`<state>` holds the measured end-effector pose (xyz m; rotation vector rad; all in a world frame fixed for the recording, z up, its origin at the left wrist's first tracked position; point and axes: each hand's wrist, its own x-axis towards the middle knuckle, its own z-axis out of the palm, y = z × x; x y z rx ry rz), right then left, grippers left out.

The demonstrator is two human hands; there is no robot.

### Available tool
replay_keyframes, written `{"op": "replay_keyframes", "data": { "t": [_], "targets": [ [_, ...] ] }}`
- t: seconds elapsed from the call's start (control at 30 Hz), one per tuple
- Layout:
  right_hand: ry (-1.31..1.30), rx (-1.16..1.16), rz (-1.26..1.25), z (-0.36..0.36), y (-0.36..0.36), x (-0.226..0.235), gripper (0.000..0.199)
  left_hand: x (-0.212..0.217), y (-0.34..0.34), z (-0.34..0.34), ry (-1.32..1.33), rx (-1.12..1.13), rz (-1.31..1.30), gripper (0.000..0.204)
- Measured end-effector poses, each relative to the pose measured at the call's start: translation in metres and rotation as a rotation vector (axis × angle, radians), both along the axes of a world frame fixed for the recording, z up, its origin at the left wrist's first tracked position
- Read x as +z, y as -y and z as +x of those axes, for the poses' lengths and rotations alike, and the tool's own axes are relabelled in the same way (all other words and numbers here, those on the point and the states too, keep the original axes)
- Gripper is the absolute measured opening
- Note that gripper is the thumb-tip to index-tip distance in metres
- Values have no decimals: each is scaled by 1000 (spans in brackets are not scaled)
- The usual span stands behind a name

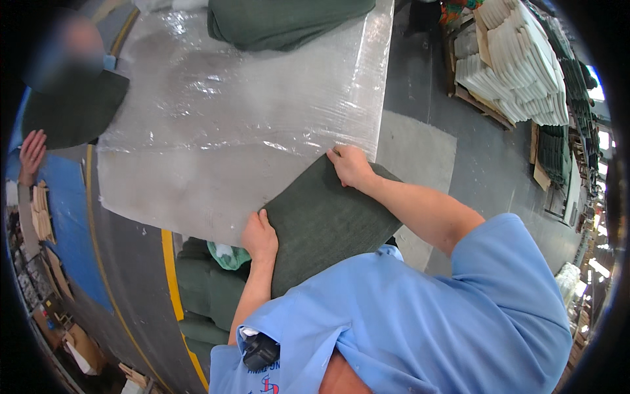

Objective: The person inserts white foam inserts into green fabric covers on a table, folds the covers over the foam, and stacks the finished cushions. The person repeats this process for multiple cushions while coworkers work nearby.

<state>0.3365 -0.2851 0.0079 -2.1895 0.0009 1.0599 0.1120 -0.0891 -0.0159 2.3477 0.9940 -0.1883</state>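
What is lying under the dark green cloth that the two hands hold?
The dark green cloth lies partly on the plastic-wrapped table, held by the left hand and right hand. Anything beneath the cloth itself is covered.

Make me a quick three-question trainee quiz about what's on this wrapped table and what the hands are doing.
1. True or false: both hands grip the dark green folded cloth.
2. What covers the table? A) clear plastic film B) newspaper C) a red blanket
3. Which hand is on the far corner of the cloth?

Key: 1. True: the left hand holds its near edge, the right hand the far corner. 2. A. 3. The right hand.
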Motion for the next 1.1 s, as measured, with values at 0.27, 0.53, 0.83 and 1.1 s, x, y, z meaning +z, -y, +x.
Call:
{"op": "replay_keyframes", "data": {
  "t": [0.27,0.53,0.83,1.1],
  "targets": [
    [-39,243,240,12,58,83,68,55,-39,-59,182,-54,-126,31],
    [475,949,31,-52,130,131,92,70,47,-141,643,352,-372,39],
    [482,959,90,-21,88,144,89,151,23,-60,534,-419,-17,42],
    [479,1073,0,-36,55,151,82,160,59,-17,151,-581,171,62]
  ]
}}
